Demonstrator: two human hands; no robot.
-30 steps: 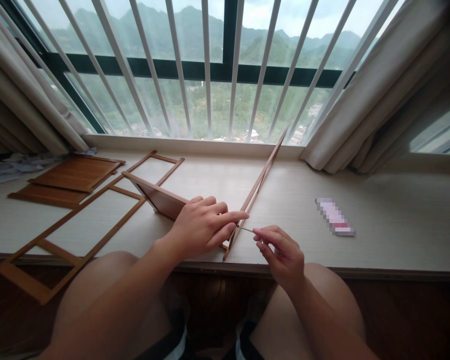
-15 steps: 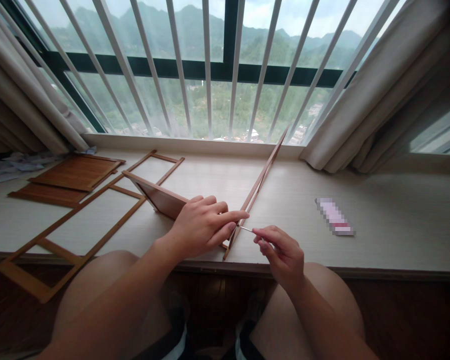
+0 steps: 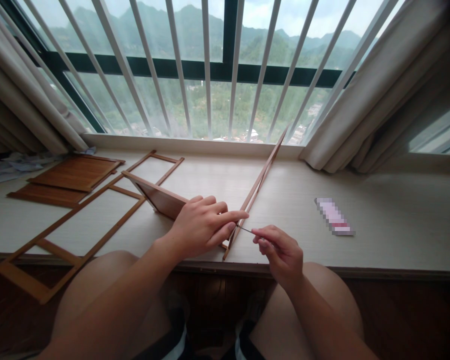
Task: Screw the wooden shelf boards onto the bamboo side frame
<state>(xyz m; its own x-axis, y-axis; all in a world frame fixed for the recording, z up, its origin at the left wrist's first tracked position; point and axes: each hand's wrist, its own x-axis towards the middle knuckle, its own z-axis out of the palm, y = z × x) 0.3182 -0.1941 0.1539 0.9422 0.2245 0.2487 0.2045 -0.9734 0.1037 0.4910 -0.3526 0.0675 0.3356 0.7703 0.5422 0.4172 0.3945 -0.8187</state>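
No text or label can be read anywhere

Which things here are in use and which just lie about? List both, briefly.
In use:
left hand, steadying the upright wooden frame
wooden panel under that hand
right hand, pinching a thin metal tool against the frame

Lying about:
flat wooden frame
stacked wooden boards
small packet
papers

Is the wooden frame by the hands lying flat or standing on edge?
Standing on edge: the brown wooden frame rises from the sill, steadied by the left hand.
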